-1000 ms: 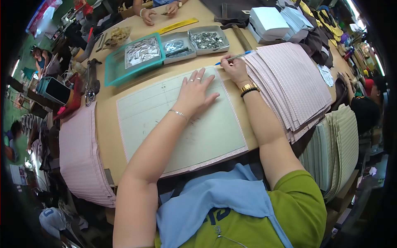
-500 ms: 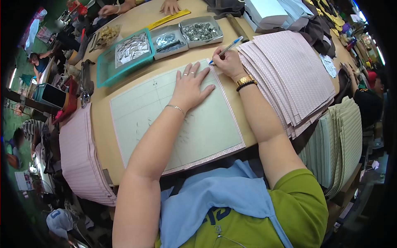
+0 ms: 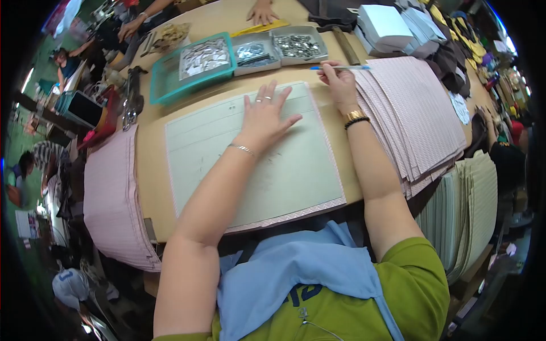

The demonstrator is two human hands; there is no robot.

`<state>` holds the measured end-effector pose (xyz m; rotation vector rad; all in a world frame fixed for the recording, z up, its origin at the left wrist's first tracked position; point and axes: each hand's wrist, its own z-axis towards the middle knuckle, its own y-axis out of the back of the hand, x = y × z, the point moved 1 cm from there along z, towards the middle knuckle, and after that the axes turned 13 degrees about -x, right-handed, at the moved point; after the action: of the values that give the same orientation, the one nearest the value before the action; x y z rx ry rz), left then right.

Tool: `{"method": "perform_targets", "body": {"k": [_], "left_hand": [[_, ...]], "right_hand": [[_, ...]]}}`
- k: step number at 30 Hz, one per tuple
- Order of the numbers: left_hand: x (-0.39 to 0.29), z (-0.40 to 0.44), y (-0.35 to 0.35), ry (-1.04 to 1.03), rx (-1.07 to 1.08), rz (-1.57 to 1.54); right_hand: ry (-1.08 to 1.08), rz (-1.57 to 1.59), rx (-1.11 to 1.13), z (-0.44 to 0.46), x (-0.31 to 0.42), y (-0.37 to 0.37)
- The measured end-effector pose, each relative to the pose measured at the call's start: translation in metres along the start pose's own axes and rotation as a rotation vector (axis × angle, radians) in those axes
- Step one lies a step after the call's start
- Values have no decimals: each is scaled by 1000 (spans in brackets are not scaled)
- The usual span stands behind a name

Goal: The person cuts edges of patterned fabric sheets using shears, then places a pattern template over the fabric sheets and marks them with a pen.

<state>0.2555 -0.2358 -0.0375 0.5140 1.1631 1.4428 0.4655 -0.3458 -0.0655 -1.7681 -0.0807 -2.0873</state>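
Observation:
My left hand point(image 3: 265, 118) lies flat with its fingers spread on a pale green template sheet point(image 3: 296, 165). Under the template, a pink patterned sheet point(image 3: 336, 165) shows as a narrow border along its edges. My right hand point(image 3: 339, 85) pinches a blue-tipped pen point(image 3: 347, 67) just beyond the template's upper right corner, with the pen nearly level and its tip pointing left, off the sheet. Right beside that hand is a fanned stack of pink patterned sheets point(image 3: 418, 108).
Beyond the template stand a teal tray point(image 3: 162, 85), a box of metal pieces point(image 3: 298, 48) and a yellow ruler point(image 3: 261, 27). Pink sheets point(image 3: 114, 193) hang at the left edge, pale green ones point(image 3: 475, 210) at the right. A co-worker's hand point(image 3: 263, 11) rests at the far side.
My right hand has lifted the pen tip away from the sheet's upper right corner and moved right. My left hand stays flat on the template. The view has shifted slightly.

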Motion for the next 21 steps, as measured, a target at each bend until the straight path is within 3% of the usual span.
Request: {"method": "perform_targets", "body": {"k": [4, 8, 13, 21], "left_hand": [[49, -28, 69, 212, 138, 183], [85, -52, 118, 332, 300, 387], [99, -65, 125, 412, 415, 307], [99, -68, 119, 425, 426, 324]], "right_hand": [[33, 59, 142, -22, 25, -32], [106, -99, 388, -51, 19, -96], [115, -345, 527, -82, 10, -152], [260, -519, 558, -90, 15, -159]]}}
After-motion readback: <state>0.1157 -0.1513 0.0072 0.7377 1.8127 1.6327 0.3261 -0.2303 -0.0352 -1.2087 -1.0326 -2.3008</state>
